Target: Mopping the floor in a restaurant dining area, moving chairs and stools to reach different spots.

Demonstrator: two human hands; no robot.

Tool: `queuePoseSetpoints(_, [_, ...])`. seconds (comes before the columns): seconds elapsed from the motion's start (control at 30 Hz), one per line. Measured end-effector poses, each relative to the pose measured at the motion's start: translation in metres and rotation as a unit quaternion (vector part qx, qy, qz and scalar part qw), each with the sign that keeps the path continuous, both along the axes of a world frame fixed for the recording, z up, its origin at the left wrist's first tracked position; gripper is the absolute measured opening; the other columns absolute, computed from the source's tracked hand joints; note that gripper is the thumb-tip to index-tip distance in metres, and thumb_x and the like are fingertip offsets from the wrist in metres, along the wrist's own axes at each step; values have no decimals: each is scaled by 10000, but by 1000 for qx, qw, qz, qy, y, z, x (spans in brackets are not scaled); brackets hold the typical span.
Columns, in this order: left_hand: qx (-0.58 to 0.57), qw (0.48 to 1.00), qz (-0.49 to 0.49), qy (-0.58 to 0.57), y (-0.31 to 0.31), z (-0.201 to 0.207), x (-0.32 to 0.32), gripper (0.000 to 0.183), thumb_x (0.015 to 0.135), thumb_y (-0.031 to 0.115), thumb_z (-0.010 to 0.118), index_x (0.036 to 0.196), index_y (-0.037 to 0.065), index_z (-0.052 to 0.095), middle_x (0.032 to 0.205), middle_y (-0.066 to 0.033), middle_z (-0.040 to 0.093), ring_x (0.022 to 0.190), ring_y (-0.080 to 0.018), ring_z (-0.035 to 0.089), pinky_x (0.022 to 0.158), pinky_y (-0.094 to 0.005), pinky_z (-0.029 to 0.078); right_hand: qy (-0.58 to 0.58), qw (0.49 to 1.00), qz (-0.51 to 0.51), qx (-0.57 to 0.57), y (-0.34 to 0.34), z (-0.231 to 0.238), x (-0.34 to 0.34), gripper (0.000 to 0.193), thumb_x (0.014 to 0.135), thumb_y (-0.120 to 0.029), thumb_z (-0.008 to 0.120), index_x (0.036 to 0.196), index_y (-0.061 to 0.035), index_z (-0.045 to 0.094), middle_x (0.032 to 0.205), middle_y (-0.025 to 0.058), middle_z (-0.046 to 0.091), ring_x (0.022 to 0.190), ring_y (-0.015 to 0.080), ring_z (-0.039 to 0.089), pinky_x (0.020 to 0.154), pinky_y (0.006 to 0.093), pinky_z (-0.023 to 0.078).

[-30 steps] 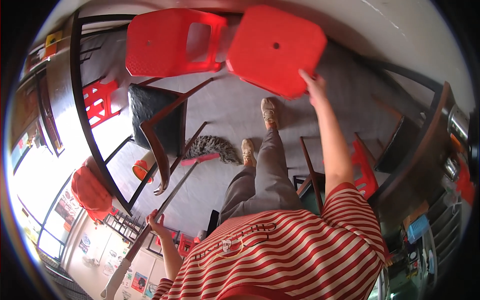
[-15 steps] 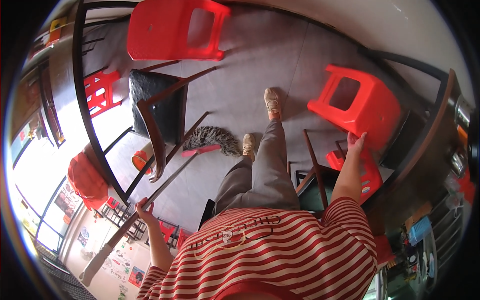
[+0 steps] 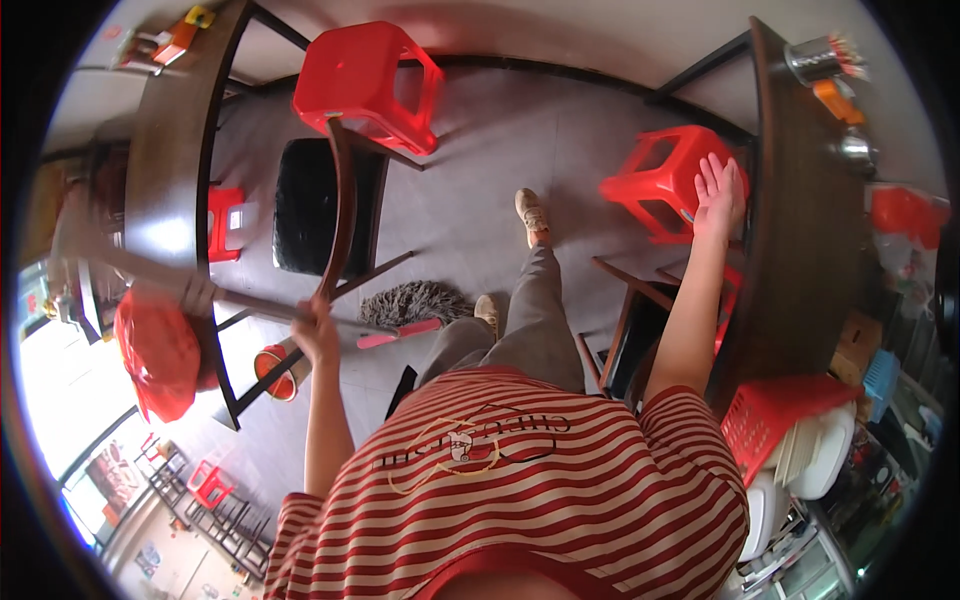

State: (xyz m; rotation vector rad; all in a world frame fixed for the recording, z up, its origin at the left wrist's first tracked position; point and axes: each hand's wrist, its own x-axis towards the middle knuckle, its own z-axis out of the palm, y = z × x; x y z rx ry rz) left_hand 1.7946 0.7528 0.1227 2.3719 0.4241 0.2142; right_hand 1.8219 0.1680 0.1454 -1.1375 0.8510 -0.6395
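Observation:
My left hand (image 3: 316, 332) is wrapped round the handle of a mop (image 3: 415, 302). Its long pale handle slants across to the left, blurred at the far end. The mop's shaggy grey head and pink clamp lie on the floor near my left shoe. My right hand (image 3: 719, 197) is stretched out with fingers spread, over the edge of a red plastic stool (image 3: 675, 160) at the right. Whether the palm touches the stool I cannot tell. The stool stands against the dark wooden table (image 3: 790, 210), partly hidden by my hand.
A black-seated wooden chair (image 3: 305, 205) stands left, near another red stool (image 3: 350, 75) and a long dark table (image 3: 175, 150). A small orange bucket (image 3: 278, 372) sits below its edge. Closer to me at right are a dark chair (image 3: 640, 335) and a red basket (image 3: 775, 425).
My right hand has let go of the red stool's edge and opened. The stool now sits farther forward, beside the right table. My left hand and the mop handle have swung up; the view has shifted.

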Motion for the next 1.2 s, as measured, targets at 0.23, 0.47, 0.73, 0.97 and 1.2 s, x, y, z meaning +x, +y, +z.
queuePoseSetpoints(0.23, [-140, 978, -135, 76, -72, -6, -47, 217, 738, 195, 644, 691, 6, 549, 539, -177, 491, 452, -267, 462, 473, -352, 402, -197, 898, 262, -292, 165, 226, -96, 465, 887, -217, 484, 1259, 40, 376, 1123, 193, 542, 975, 226, 558, 773, 292, 434])
queuePoseSetpoints(0.47, [-178, 906, -383, 16, -114, 16, -152, 114, 679, 113, 623, 733, 54, 542, 597, -169, 532, 589, -365, 542, 527, -376, 431, -248, 865, 139, -413, 253, 265, -165, 671, 840, -231, 558, 1347, -12, 175, 1269, 210, 373, 986, 322, 541, 791, 451, 474])
queuePoseSetpoints(0.73, [3, 801, -541, 255, -56, -57, -250, 93, 602, 177, 590, 648, 97, 600, 706, -137, 604, 738, -331, 584, 664, -403, 473, -278, 890, 357, -60, 228, 258, -371, 402, 789, -246, 537, 1097, -13, 424, 725, 28, 400, 718, 156, 361, 724, 350, 338])
queuePoseSetpoints(0.97, [-55, 796, -597, 83, -99, 25, -366, 201, 670, 209, 633, 550, 70, 551, 561, -135, 537, 616, -334, 542, 583, -418, 431, -263, 925, 225, -155, 249, 370, -583, 157, 690, -122, 492, 725, -137, 340, 547, -25, 374, 511, 77, 356, 613, 275, 283])
queuePoseSetpoints(1.2, [-141, 750, -640, -94, -110, 84, -373, 241, 677, 135, 624, 481, 76, 499, 494, -92, 506, 466, -303, 496, 454, -398, 408, -367, 867, 160, -296, 322, 424, -672, 168, 729, -218, 552, 752, -78, 461, 581, -12, 438, 520, 105, 417, 532, 263, 345])
